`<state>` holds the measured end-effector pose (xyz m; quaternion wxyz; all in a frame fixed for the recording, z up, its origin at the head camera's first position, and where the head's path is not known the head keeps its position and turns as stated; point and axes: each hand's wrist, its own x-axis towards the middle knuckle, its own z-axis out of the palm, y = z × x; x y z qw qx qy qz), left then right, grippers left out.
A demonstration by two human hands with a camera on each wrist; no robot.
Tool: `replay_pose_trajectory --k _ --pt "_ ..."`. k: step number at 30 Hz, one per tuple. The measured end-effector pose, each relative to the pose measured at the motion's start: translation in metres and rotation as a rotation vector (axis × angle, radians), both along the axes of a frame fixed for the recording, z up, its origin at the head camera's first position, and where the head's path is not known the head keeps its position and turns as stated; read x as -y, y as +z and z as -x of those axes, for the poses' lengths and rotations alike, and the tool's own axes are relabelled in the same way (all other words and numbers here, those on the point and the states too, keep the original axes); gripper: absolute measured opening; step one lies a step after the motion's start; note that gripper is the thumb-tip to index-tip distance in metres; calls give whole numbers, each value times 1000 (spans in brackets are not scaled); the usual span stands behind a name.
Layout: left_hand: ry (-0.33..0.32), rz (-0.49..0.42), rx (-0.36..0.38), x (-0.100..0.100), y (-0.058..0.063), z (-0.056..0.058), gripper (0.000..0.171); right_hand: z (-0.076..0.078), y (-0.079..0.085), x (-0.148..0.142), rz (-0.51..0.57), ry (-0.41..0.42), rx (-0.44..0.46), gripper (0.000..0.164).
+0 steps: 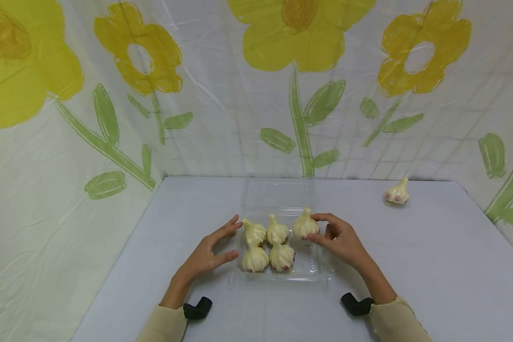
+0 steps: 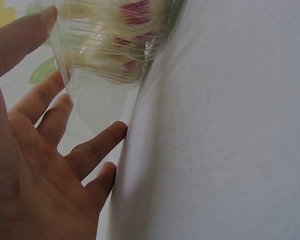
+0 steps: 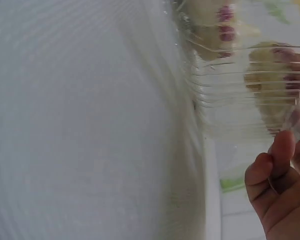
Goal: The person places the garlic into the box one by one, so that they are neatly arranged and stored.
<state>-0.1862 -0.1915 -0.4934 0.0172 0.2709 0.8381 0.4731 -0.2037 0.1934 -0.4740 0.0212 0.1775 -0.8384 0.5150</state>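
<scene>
A clear plastic container (image 1: 303, 273) with its lid folded back stands on the table. Inside its left and middle, several garlic bulbs (image 1: 255, 260) sit in two rows. My right hand (image 1: 342, 240) pinches another garlic bulb (image 1: 305, 225) between thumb and index finger, over the back right part of the container. In the right wrist view this bulb (image 3: 270, 82) shows through the ribbed clear wall. My left hand (image 1: 209, 251) spreads its fingers along the container's left side, fingertips right at the rim. The left wrist view shows these straight fingers (image 2: 97, 150) beside the ribbed wall.
One more garlic bulb (image 1: 396, 192) lies at the table's back right. The open lid (image 1: 279, 192) reaches toward the back edge of the white table (image 1: 188, 204). Behind hangs a flowered curtain (image 1: 222, 118). A black wrist strap piece (image 1: 356, 304) shows at each sleeve.
</scene>
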Motion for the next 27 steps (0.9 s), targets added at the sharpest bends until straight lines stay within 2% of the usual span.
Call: replay_pose_trajectory --k 9,20,27 --pt "-3 -6 0 0 0 0 67 0 -3 6 -55 44 -132 52" --pt "0 1 3 0 1 0 67 -1 -3 9 -148 12 -171 51" --pt "3 0 5 -1 2 0 67 0 -1 11 -239 41 -183 49"
